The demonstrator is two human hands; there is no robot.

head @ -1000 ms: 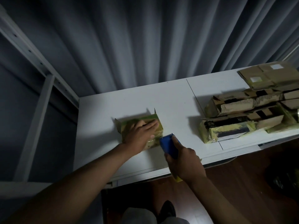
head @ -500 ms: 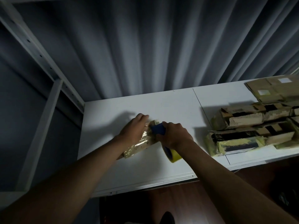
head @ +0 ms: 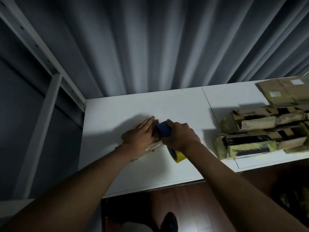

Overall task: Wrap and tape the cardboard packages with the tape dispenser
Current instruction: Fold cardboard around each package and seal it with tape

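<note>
my left hand (head: pixel 142 133) lies flat on the cardboard package (head: pixel 151 146), fingers straight and together, pressing it to the white table (head: pixel 117 114) left of the middle. most of the package is hidden under my palm; only its near edge shows. just beside it, touching, my right hand (head: pixel 179 136) is curled tight round the blue tape dispenser (head: pixel 163 131), whose yellow roll (head: pixel 178 155) pokes out below my wrist. the risk i see: if the flat hand lets up, the package could slide with the dispenser's pull and the tape would wrinkle or land crooked. my left fingertips sit right by the dispenser's front, so the cutter could catch them. both forearms reach forward, nearly meeting at the package. far right, well apart, the pile of other packages (head: pixel 260 131) waits.
</note>
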